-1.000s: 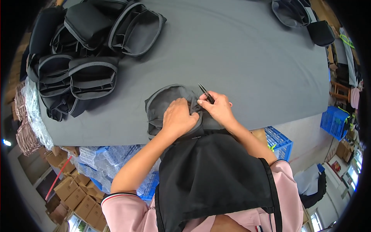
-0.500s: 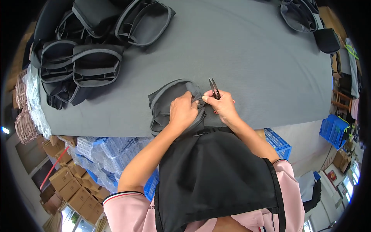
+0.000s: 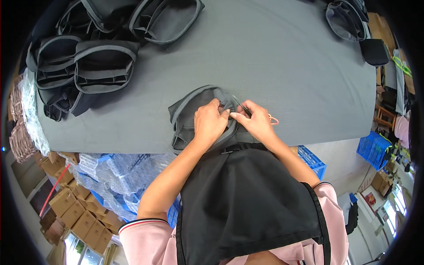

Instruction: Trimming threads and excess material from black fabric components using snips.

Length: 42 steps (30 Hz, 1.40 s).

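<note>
Hands (image 3: 210,124) angle inward at the grey pouch (image 3: 187,114), thumbs (image 3: 238,117) nearly touching.

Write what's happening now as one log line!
left hand: gripping gray pouch | right hand: holding snips by pouch's right edge | table: more pouches upper left

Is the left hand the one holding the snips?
No, the right hand holds the snips, while the left hand grips the open bag.

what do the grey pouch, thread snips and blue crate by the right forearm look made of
Grey pouch: probably synthetic fabric, matte; it creases softly. Thread snips: likely metal blades, smooth, with a silvery shine. Blue crate: apparently moulded plastic, evenly coloured, with lattice walls.
</note>
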Tool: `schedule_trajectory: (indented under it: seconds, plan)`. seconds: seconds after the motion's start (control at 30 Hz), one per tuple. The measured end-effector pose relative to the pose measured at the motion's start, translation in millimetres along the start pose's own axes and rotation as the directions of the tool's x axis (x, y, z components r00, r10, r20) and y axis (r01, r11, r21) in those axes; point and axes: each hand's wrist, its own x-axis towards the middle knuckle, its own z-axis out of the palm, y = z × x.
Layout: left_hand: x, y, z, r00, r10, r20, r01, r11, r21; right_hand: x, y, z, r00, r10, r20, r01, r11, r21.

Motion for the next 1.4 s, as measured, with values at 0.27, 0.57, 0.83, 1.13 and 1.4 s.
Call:
schedule_trajectory:
  seconds: [0.27, 0.57, 0.83, 1.13, 1.4]
  plan:
    - [-4.0, -10.8, 7.3, 0.991, 0.063, -0.119, -0.074, 0.993, -0.092, 8.0, 15.7, 7.1, 0.979, 0.137, 0.149, -0.195, 0.836, 0.513]
    - [8.8, -3.8, 4.6, 0.996, 0.085, -0.032, -0.085, 0.996, 0.011, -21.6, 6.8, -12.1, 0.971, -0.221, -0.096, 0.215, 0.974, -0.069]
    - [12.6, -8.9, 7.8, 0.998, 0.063, -0.013, -0.063, 0.998, 0.004, -20.8, -10.1, -32.4, 0.817, -0.571, 0.078, 0.519, 0.669, -0.533]
    - [12.0, -13.4, 9.7, 0.995, 0.081, -0.054, -0.081, 0.997, 0.009, -14.0, -21.9, -27.8, 0.746, -0.631, 0.212, 0.594, 0.487, -0.640]
    - [8.9, -13.9, 10.2, 0.993, 0.100, -0.069, -0.102, 0.994, -0.026, -8.9, -12.0, -34.2, 1.000, -0.019, -0.008, 0.020, 0.976, 0.218]
